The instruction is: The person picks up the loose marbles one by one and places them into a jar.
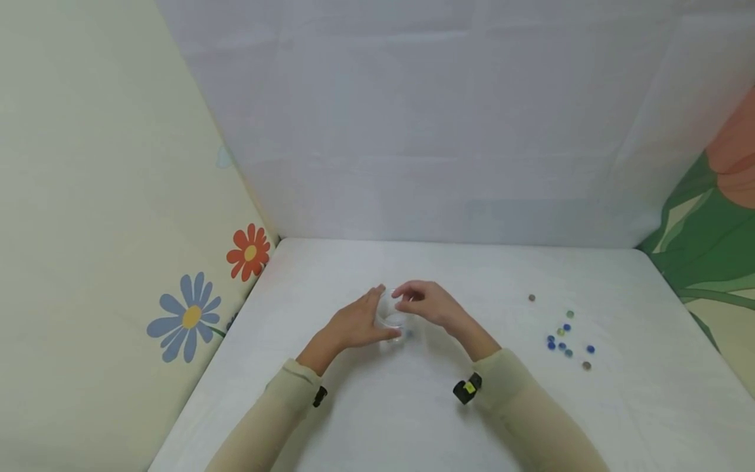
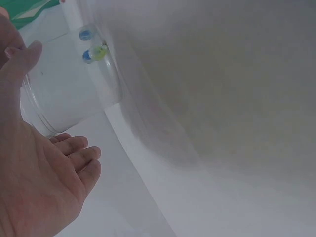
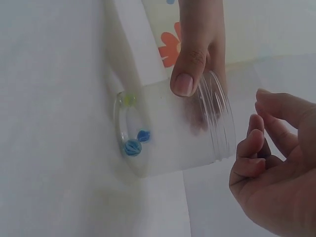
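A clear jar [image 3: 168, 133] with a threaded rim stands upright on the white table. Two blue marbles [image 3: 132, 147] and a yellow-green marble [image 3: 128, 100] lie on its bottom. With thumb and fingers around its upper part, my left hand [image 1: 356, 322] holds the jar; in the left wrist view that hand [image 2: 42, 182] partly covers the rim. My right hand [image 1: 429, 304] is over the jar's mouth, its fingers loosely bent. In the right wrist view, no marble shows between the fingers of this hand [image 3: 276, 158].
Several loose marbles [image 1: 562, 346], mostly blue with some green and brownish ones, lie scattered on the right part of the table [image 1: 413, 419]. A white sheet [image 1: 448, 131] hangs behind the table. A flower-printed panel [image 1: 106, 196] borders the left side, another [image 1: 719, 249] the right.
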Available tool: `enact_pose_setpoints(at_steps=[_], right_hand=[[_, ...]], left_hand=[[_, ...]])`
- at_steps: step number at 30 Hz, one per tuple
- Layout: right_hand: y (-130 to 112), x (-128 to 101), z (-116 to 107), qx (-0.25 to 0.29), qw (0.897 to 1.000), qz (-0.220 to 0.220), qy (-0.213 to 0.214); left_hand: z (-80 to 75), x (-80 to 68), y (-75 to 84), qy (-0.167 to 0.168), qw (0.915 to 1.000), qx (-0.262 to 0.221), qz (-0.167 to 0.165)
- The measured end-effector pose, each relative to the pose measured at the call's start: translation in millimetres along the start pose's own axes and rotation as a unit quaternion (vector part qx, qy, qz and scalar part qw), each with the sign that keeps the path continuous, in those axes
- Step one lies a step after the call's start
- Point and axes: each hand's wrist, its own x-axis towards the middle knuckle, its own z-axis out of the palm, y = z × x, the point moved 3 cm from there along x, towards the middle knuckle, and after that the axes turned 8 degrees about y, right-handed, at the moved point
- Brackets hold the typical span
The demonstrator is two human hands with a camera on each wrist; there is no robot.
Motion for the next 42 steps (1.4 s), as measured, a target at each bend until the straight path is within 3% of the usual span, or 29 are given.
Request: enact_pose_setpoints(at_steps=[14, 42], right_hand=[[1.3, -10.2, -25.9, -0.022, 1.0, -0.004, -0.01], [35.3, -36.7, -68.0, -0.053, 0.998, 0.026, 0.022]], left_hand=[[1.6, 2.6, -0.8, 0.001, 0.9999, -0.003, -0.011], [-0.4, -0.3, 1.6, -0.009, 0.9998, -0.003, -0.016]])
